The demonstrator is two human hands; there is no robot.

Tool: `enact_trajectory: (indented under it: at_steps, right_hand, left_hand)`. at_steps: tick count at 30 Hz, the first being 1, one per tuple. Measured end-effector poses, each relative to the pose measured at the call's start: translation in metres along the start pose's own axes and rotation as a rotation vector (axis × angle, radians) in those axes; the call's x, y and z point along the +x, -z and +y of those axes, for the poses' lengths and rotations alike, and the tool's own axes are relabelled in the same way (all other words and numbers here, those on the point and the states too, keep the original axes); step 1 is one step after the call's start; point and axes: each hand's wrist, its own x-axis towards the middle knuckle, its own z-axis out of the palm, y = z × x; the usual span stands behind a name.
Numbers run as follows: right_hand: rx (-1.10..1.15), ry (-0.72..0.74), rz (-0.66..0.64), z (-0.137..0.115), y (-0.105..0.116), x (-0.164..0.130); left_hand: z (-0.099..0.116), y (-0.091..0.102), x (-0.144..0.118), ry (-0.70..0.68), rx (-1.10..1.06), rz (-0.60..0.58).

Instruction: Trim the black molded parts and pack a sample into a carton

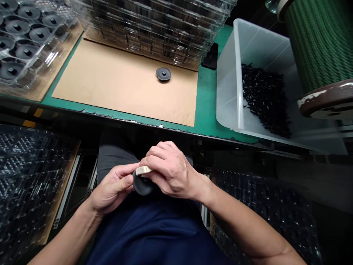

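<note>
On your side of the cardboard sheet (pixel 124 88), your left hand (pixel 111 189) pinches the black round disc (pixel 142 187) by its rim and your right hand (pixel 173 171) pinches a pale strip (pixel 142 170) over the disc, which looks light and bendy, so best held by its edge.

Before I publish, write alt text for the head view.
A person's left hand holds a black disc while the right hand holds a pale strip at its edge. Beyond them, on a green table, another disc lies on cardboard, left of a bin of small black parts.
</note>
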Motion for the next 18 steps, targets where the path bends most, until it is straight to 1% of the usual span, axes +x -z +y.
enact_trajectory:
  at_steps: [1, 2, 3, 4, 6, 7, 8, 9, 11, 13, 14, 16, 18]
  right_hand:
    - [0.053, 0.024, 0.001, 0.001, 0.001, 0.001]
    - [0.127, 0.04, 0.029, 0.003, 0.003, 0.001]
    - [0.21, 0.033, 0.083, 0.005, 0.004, 0.0]
    - [0.289, -0.011, 0.158, 0.008, 0.005, -0.001]
    - [0.432, -0.188, 0.319, 0.014, 0.005, -0.007]
    - [0.5, -0.305, 0.377, 0.016, 0.003, -0.012]
    - [0.561, -0.422, 0.404, 0.018, 0.0, -0.016]
    - [0.618, -0.521, 0.394, 0.019, -0.004, -0.021]
    - [0.709, -0.641, 0.292, 0.018, -0.015, -0.027]
    - [0.732, -0.68, 0.186, 0.012, -0.028, -0.03]
    - [0.731, -0.682, 0.171, 0.008, -0.034, -0.03]
    - [0.715, -0.702, 0.218, 0.002, -0.043, -0.029]
    - [0.684, -0.731, 0.272, -0.002, -0.048, -0.028]
  left_hand:
    - [-0.002, -0.001, 0.001, 0.009, -0.02, -0.013]
    - [-0.003, -0.003, 0.003, 0.009, -0.04, -0.012]
    - [-0.003, -0.006, 0.004, -0.004, -0.059, 0.004]
    - [-0.002, -0.009, 0.005, -0.03, -0.075, 0.035]
    - [0.002, -0.014, 0.006, -0.116, -0.088, 0.125]
    - [0.004, -0.017, 0.007, -0.168, -0.086, 0.168]
    - [0.007, -0.019, 0.008, -0.214, -0.081, 0.201]
    - [0.009, -0.021, 0.009, -0.253, -0.074, 0.226]
    - [0.011, -0.024, 0.013, -0.301, -0.036, 0.27]
    - [0.008, -0.026, 0.02, -0.306, 0.032, 0.349]
    - [0.006, -0.027, 0.024, -0.296, 0.061, 0.396]
    - [0.001, -0.028, 0.03, -0.265, 0.071, 0.474]
    - [-0.003, -0.03, 0.033, -0.245, 0.03, 0.508]
